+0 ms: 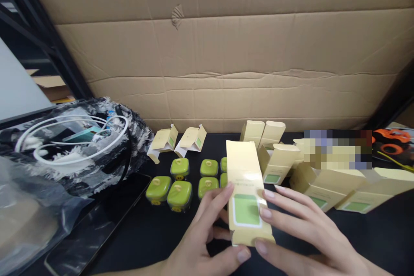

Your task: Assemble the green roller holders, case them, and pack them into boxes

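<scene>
A pale yellow folding carton (pixel 247 172) with a green square panel is held up in front of me, its top flap raised. My left hand (pixel 210 233) grips its left side, with the thumb at the bottom edge. On the right side, the fingertips of my right hand (pixel 300 224) press the carton, and the thumb touches its lower end. Several small green-lidded containers (pixel 179 194) stand to the left on the black surface. Matching cartons with raised flaps (pixel 280 164) stand behind and to the right. Two others (pixel 192 138) lie at the back left.
A large cardboard sheet (pixel 226 51) walls off the back. At left sit a fluffy black-and-white bundle (pixel 106 151) with a coiled white cable (pixel 80 161), and clear plastic wrapping (pixel 29 220). Orange-and-black items (pixel 393 138) lie at the far right.
</scene>
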### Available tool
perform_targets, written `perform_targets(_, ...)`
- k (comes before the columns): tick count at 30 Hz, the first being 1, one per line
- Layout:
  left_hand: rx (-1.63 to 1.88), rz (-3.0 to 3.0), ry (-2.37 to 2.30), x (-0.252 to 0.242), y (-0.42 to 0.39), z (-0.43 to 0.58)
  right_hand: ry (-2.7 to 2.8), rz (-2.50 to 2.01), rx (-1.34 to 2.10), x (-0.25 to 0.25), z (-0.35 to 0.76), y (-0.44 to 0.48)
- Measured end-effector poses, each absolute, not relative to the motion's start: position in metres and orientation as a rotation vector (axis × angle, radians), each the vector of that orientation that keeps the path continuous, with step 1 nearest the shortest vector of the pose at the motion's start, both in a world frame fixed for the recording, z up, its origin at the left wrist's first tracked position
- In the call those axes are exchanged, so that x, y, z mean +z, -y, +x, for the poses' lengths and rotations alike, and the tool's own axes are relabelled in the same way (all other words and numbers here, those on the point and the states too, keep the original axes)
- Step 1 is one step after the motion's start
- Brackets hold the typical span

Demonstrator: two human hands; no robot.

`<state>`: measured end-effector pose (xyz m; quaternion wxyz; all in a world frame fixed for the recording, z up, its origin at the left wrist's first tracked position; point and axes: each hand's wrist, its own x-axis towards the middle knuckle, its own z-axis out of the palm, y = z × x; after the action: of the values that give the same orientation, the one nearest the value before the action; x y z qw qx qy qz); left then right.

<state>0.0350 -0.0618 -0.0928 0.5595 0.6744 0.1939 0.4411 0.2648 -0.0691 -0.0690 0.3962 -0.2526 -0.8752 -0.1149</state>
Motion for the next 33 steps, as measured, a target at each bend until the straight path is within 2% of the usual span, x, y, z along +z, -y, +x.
perform_targets(9, 1.048, 1.598, -0.435, -0.094, 0.063, 0.034, 2.242, -0.634, -0.285, -0.073, 0.266, 0.068)
perform_targets(17, 1.126, 1.625, -0.453, -0.095, 0.059, 0.037, 2.333, -0.486, -0.424, -0.061, 0.267, 0.064)
perform_targets(33, 1.194, 1.914, -0.531, -0.094, 0.058, 0.031, 2.182, -0.385, -0.248, -0.068, 0.258, 0.064)
